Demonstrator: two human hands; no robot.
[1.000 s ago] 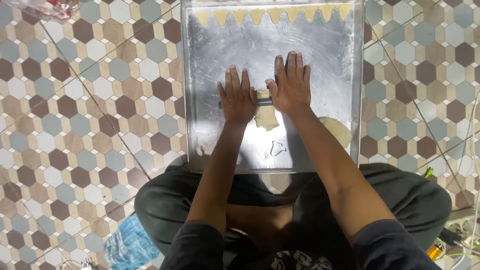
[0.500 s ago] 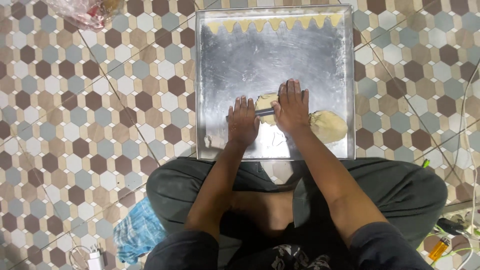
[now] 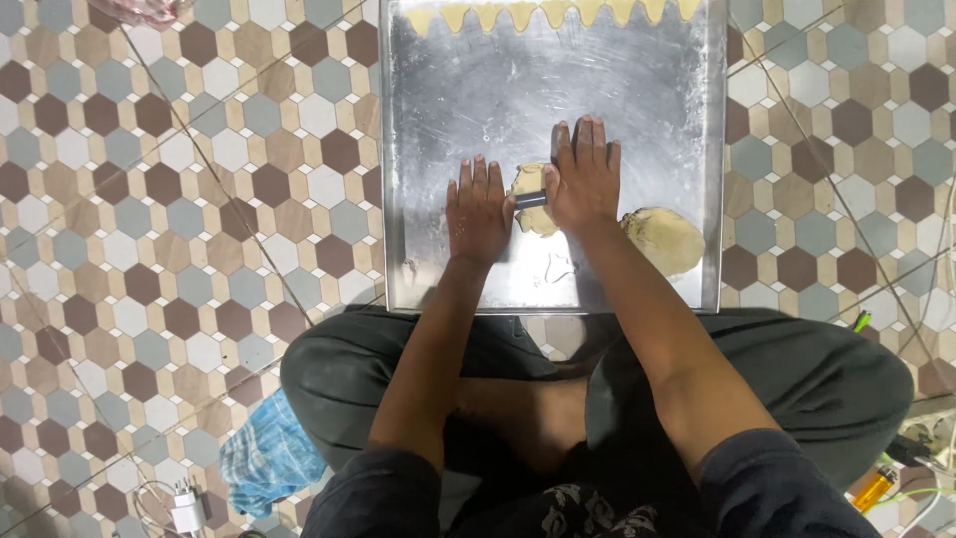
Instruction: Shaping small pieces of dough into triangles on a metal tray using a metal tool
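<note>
A: Small dark rolling pin [image 3: 531, 199], lying crosswise on the flattened dough piece [image 3: 533, 189], near the middle of the metal tray [image 3: 438, 90].

B: Pressed from above by left hand [image 3: 479, 211] and right hand [image 3: 586, 179], both flat, fingers straight and together, palms on the pin's ends; nothing gripped.

A: Just right of the hands, a rounded dough lump [image 3: 665, 239]; near the front rim, a star-shaped cutter [image 3: 559, 266].

B: Along the far rim, a row of pointed dough cut-outs [image 3: 548, 14]. Beyond the tray, hexagon-tiled floor [image 3: 199, 199]; by the left knee, a blue cloth [image 3: 267, 453].
</note>
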